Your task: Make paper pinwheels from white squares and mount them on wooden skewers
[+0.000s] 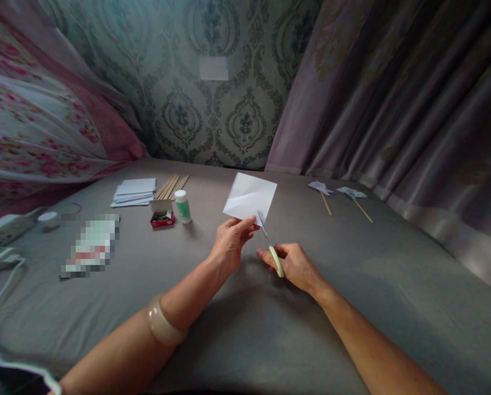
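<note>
A square sheet of white paper (pixel 249 193) is held up over the grey cloth surface, with faint crease lines across it. My left hand (pixel 232 238) pinches its lower edge between thumb and fingers. In my right hand (pixel 292 263) is a pair of scissors (pixel 275 260) with pale yellow-green handles. The fingers are closed around those handles. The scissor blades point up and lie at the paper's lower right corner, close to my left thumb. Whether they have cut into the sheet I cannot tell.
At the left stand stacked white paper (pixel 135 192), wooden sticks (pixel 171 186), a white-and-green bottle (pixel 183 207) and a red box of small pieces (pixel 162 216). Two paper pinwheels on sticks (pixel 321 189) lie right. A power strip (pixel 9 227) with a cable sits far left.
</note>
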The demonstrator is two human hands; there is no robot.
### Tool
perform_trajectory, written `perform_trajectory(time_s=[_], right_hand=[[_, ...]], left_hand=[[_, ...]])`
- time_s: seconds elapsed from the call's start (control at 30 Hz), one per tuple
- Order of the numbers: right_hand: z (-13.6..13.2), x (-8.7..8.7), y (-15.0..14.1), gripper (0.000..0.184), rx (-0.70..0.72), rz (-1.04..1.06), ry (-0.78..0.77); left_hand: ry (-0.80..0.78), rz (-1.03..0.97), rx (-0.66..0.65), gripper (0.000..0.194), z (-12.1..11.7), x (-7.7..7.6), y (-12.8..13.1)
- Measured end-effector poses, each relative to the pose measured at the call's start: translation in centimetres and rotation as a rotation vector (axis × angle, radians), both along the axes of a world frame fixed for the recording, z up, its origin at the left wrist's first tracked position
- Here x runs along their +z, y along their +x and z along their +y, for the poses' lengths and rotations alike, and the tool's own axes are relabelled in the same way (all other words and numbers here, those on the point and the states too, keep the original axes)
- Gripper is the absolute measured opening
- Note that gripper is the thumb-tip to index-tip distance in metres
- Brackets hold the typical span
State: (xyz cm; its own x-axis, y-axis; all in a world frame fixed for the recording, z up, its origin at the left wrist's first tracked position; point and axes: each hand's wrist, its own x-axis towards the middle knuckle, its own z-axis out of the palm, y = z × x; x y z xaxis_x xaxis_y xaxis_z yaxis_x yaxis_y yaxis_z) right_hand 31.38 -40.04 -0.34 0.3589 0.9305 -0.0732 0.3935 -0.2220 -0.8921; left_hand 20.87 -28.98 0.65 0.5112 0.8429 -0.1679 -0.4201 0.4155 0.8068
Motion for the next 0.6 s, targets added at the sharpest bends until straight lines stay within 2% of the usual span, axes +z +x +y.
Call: perform_trajectory(time_s=[0.6], right_hand=[[0.08,-0.4,0.05,0.045,-0.034,-0.09,0.035]], left_hand=[[-0.009,0.005,0.002,0.023,-0.16,0.5,-0.05]])
